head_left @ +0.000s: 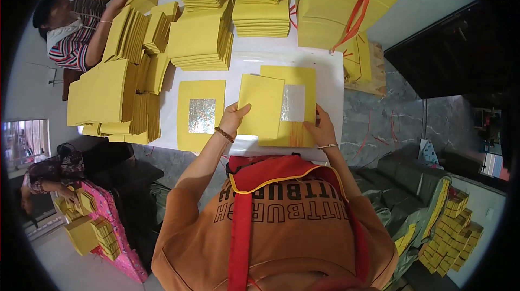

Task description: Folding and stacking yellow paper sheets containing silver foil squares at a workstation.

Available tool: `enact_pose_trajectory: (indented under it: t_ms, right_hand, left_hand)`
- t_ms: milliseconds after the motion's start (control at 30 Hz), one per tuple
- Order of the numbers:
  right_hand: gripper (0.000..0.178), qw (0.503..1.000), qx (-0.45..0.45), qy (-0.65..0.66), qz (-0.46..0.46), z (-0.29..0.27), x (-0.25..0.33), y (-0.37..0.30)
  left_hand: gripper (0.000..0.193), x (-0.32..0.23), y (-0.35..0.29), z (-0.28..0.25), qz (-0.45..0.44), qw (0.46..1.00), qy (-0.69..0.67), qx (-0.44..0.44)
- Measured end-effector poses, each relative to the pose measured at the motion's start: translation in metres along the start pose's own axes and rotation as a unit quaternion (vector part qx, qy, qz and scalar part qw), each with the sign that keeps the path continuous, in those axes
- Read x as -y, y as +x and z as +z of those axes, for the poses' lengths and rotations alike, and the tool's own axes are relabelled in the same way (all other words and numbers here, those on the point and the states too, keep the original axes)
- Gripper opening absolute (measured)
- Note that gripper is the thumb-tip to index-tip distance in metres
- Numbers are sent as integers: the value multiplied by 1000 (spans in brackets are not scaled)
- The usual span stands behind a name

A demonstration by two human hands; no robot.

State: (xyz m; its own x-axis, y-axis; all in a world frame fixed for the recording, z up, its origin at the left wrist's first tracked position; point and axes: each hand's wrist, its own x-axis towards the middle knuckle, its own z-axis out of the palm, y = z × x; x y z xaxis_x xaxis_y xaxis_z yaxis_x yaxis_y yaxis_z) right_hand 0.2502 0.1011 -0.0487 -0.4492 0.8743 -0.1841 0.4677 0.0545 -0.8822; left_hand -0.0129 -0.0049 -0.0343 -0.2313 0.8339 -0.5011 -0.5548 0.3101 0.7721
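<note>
My left hand pinches the left edge of a folded yellow joss paper, thumb on top. The folded paper overlaps a flat yellow joss paper sheet, which carries a silver foil square and orange streaks near its lower edge. At that sheet's right edge is my right hand, thumb over the paper and the other fingers partly hidden. Left of my left hand, another joss paper sheet with a shiny foil square lies flat on the white table.
Folded yellow stacks fill the table's far and left sides. A tall yellow bundle tied with red strips stands far right. A co-worker handles papers at far left; another person works lower left. Green sacks stand right.
</note>
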Motion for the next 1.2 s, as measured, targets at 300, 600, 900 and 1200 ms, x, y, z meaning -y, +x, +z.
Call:
enact_pose_trajectory:
  t_ms: [300, 600, 900, 1200]
  right_hand:
    - [63, 996, -13, 91, 9, -5, -13, -7]
    - [62, 991, -12, 124, 52, -42, -19, -33]
    - [61, 990, -6, 125, 60, -40, -14, -30]
    - [60, 987, -11, 146, 63, -40, -20, -32]
  left_hand:
    - [30, -3, 2, 23, -42, 997, 15, 65]
    - [33, -4, 25, 15, -92, 984, -53, 143]
    - [37, -98, 89, 27, 461, 692, 555, -5]
    - [54, -62, 116, 12, 438, 441, 783, -20]
